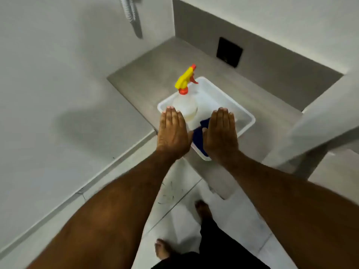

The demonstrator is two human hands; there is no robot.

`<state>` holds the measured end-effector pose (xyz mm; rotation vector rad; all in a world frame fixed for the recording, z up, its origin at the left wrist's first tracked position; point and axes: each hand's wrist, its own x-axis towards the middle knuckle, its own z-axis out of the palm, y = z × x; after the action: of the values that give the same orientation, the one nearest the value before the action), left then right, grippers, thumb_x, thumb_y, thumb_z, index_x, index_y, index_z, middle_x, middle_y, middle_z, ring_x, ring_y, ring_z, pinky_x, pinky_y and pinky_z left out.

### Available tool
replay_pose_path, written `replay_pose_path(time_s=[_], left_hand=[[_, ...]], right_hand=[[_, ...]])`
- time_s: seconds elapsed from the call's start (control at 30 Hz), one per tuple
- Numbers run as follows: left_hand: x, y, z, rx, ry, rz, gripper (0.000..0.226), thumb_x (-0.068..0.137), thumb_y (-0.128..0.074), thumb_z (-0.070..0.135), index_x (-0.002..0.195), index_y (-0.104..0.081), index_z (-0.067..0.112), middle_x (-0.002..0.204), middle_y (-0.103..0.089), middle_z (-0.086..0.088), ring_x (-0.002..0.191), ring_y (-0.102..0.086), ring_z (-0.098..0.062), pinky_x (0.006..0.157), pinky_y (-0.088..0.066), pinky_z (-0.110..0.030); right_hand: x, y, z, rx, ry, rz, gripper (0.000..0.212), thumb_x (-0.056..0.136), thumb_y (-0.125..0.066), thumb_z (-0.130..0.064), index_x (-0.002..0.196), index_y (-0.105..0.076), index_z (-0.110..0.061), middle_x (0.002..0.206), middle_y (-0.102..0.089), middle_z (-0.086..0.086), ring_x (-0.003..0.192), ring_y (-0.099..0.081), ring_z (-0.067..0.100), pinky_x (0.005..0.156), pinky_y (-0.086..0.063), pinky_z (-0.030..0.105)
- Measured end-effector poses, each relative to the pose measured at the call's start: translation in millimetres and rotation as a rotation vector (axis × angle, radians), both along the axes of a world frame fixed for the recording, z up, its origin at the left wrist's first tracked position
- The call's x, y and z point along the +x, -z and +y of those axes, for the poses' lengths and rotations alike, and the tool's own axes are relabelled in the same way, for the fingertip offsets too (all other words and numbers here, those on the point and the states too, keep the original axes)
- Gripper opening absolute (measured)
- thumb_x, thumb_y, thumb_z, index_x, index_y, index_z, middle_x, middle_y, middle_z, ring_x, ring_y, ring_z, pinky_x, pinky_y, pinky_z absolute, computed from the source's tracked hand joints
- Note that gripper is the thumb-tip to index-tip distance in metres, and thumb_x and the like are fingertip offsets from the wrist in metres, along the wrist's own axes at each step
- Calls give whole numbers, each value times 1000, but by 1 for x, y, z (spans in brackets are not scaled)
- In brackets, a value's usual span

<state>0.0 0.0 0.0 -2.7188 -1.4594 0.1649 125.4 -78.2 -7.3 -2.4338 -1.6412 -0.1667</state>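
Note:
A white plastic tub (245, 117) sits on a grey tiled floor. Inside it stands a clear spray bottle (185, 107) with a yellow and orange trigger head. A dark blue cloth (197, 137) lies in the tub's near end, partly hidden. My left hand (172, 133) is stretched out flat, palm down, fingers straight and together, above the tub's left rim. My right hand (221, 133) is held flat the same way over the tub's near right part, covering some of the cloth. Neither hand holds anything.
White walls close in on the left and at the back. A dark square drain (229, 52) is set in the grey floor beyond the tub. A white ledge (330, 113) juts in from the right. My bare feet (202, 208) stand on white tiles below.

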Motion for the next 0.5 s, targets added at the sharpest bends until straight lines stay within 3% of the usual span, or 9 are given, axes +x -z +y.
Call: replay_pose_path(time_s=[0.1, 0.17, 0.27, 0.33, 0.4, 0.5], left_hand=[[20, 11, -7, -54, 6, -2, 69, 97, -36, 57, 134, -51, 0, 138, -56, -22, 138, -43, -38, 124, -11, -49], [33, 18, -4, -96, 53, -26, 59, 98, -35, 56, 117, -63, 8, 117, -68, -14, 123, -56, -33, 122, -17, -49], [53, 20, 5, -218, -2, -28, 54, 100, -31, 56, 97, -66, 15, 88, -68, -6, 102, -65, -29, 113, -28, -48], [65, 23, 9, -310, -95, -28, 50, 100, -32, 57, 91, -60, 16, 76, -56, -2, 87, -62, -26, 103, -35, -48], [73, 30, 13, -372, -142, -32, 46, 98, -36, 58, 91, -56, 17, 78, -53, -1, 80, -55, -23, 96, -38, -46], [81, 33, 16, -451, -172, -103, 35, 98, -45, 51, 89, -54, 18, 86, -59, -1, 88, -59, -23, 96, -40, -45]], right_hand=[[9, 14, -2, -212, 55, 54, 62, 101, -40, -28, 146, -26, 13, 152, -33, 33, 144, -29, 44, 125, -14, 50], [15, 19, 4, -288, 83, 69, 62, 97, -48, -30, 141, -34, 11, 144, -45, 30, 137, -40, 42, 122, -21, 48], [26, 15, 21, -372, 147, 131, 46, 91, -60, -33, 121, -53, 1, 118, -65, 18, 110, -61, 32, 107, -39, 45], [34, 17, 29, -382, 185, 235, 41, 91, -64, -34, 117, -54, -4, 114, -65, 15, 104, -63, 31, 100, -45, 45], [41, 19, 35, -392, 208, 320, 49, 90, -66, -38, 122, -49, -4, 119, -62, 17, 108, -61, 33, 97, -48, 46], [53, 15, 48, -453, 263, 433, 64, 81, -77, -35, 127, -43, -5, 123, -60, 18, 115, -59, 37, 98, -47, 50]])
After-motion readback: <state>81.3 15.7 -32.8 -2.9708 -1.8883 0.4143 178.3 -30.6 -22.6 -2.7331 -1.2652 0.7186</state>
